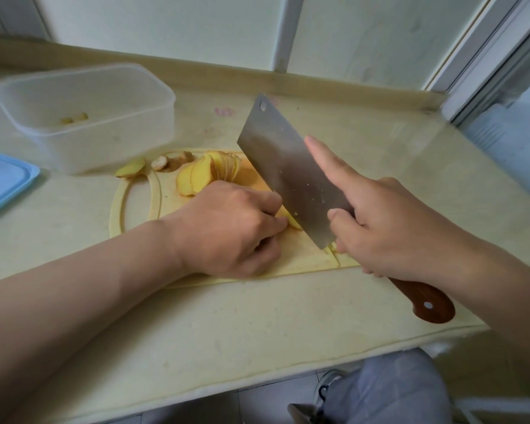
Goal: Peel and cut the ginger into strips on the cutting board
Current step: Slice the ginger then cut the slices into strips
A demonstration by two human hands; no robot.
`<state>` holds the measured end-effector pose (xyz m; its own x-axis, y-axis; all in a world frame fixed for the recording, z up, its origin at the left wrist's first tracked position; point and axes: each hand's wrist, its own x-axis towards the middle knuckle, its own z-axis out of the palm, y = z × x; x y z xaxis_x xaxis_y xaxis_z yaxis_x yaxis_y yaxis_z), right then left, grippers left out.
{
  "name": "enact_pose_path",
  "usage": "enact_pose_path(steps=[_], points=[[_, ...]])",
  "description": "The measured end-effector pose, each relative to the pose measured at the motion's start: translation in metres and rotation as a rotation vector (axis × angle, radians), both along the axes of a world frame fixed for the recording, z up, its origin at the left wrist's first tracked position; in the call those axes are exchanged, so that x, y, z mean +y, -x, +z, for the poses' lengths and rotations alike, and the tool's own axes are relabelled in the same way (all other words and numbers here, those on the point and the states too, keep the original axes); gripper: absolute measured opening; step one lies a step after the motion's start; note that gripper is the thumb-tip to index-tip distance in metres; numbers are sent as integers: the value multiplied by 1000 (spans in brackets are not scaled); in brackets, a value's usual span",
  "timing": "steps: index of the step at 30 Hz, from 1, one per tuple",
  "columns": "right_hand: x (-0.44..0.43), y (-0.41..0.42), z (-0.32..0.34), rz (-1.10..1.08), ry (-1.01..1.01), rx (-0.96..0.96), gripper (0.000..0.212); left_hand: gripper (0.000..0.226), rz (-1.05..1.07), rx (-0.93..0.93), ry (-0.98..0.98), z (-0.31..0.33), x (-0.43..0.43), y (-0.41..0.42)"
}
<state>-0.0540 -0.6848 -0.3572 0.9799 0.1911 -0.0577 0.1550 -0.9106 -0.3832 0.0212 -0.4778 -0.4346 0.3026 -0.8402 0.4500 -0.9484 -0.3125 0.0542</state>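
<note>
Board [135, 209]: pale yellow, lying flat. Peeled ginger slices [202, 175] fanned, overlapping, at its far side. Skin-on offcuts [159, 163] sat by the far-left edge. One yellow piece [292, 222] lay mid-board; thin strips [333, 248] just right of it.

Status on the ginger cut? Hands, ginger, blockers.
Right hand grips cleaver, forefinger along blade. Left hand pins ginger against blade on cutting board. More slices fanned behind; nothing blocking.

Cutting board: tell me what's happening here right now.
A person is cutting ginger into strips. The right hand grips the cleaver, index finger along the blade. The left hand, fingers curled, holds a few ginger slices against the blade on the cutting board. A fan of uncut slices waits behind them, trimmed ends beside it. The clear container holds a few pieces.
</note>
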Motion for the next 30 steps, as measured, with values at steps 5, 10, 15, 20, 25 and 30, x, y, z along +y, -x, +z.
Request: enact_pose_path(steps=[5, 10, 15, 20, 25, 30], points=[[4, -5, 4, 7, 16, 53, 87, 27, 1, 5, 4, -1, 0, -1], [11, -15, 13, -34, 27, 166, 89, 29, -14, 1, 11, -1, -1, -1], [20, -26, 16, -61, 14, 209, 91, 28, -11, -5, 8, 1, 0, 0], [14, -11, 8, -53, -5, 56, 88, 29, -1, 1, 2, 1, 2, 1], [7, 4, -2, -85, -78, -6, 88, 28, 0, 12, -8, -1, 3, -1], [6, 7, -3, -87, -113, -13, 88, 27, 5, 18, -12, -1, 3, -1]])
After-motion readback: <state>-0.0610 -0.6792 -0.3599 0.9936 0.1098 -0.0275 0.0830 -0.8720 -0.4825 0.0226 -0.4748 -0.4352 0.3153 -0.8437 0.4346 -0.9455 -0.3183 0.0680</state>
